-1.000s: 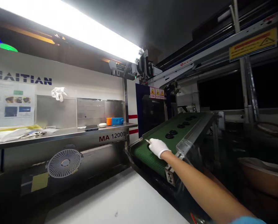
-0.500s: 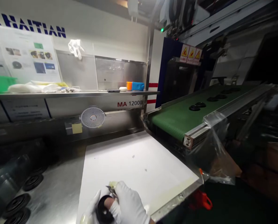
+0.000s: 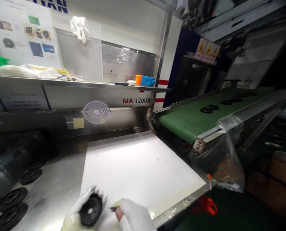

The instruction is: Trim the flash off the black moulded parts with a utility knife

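In the head view my left hand (image 3: pixel 72 215), in a white glove, is closed round a black ribbed wheel (image 3: pixel 96 202) with a hole through its middle. The wheel's face is turned up toward me. Just right of it, my gloved right hand (image 3: pixel 135 214) pinches a small dark blade (image 3: pixel 112 209), its tip pointing left toward the wheel. A gap separates the blade from the wheel. The right thumb shows bare at the tip. Both hands are over the near edge of a white sheet (image 3: pixel 133 163) on the metal bench.
More black wheels (image 3: pixel 31 175) lie on the bench at left. A green conveyor belt (image 3: pixel 179 123) carrying several black wheels stands at right. Above the bench runs a metal shelf (image 3: pixel 90 84) with a blue-and-orange box (image 3: pixel 147 81). A small fan (image 3: pixel 96 112) hangs below it.
My right hand and the blade have drawn away from the wheel to the right. My left hand has moved left with the wheel and turned its face up. The camera view has tilted down.
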Tool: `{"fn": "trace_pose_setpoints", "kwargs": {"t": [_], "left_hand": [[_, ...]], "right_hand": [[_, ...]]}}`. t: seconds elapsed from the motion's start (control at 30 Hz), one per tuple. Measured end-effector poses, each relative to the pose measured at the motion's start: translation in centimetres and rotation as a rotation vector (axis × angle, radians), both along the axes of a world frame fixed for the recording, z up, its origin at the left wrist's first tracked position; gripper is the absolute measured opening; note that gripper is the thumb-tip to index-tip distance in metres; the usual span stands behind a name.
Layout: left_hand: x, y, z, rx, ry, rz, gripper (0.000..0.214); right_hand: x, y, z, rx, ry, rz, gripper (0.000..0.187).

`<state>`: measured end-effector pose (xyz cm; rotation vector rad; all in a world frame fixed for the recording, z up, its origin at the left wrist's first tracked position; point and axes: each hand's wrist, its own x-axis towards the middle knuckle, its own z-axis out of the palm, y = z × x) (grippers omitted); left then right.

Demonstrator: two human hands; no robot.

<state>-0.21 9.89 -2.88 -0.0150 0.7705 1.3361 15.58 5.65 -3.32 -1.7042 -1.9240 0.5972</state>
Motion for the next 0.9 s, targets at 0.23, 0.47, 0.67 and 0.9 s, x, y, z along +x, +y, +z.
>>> {"fn": "trace_pose_setpoints", "kwargs": {"t": [0.23,0.47,0.67,0.9], "left_hand": [[2.0,-0.6,2.1,0.178,-0.034,-0.04,0.015],[1.9,-1.4,2.9,0.217,0.024,-0.034,0.011],[2.2,-2.5,4.1,0.318,0.227,0.054,0.011],[2.1,-2.0,1.2,0.575,0.499,0.136,0.041]], "right_hand": [[-1.2,-0.2,1.8,0.062,-0.034,0.034,0.029],[-2.1,-0.4,1.9,0.09,-0.189,0.012,0.024],[-2.7,-0.8,1.3,0.071,-0.227,-0.022,0.023],[-3.5,-1.8,0.4,0.06,-0.195,0.005,0.026]]}}
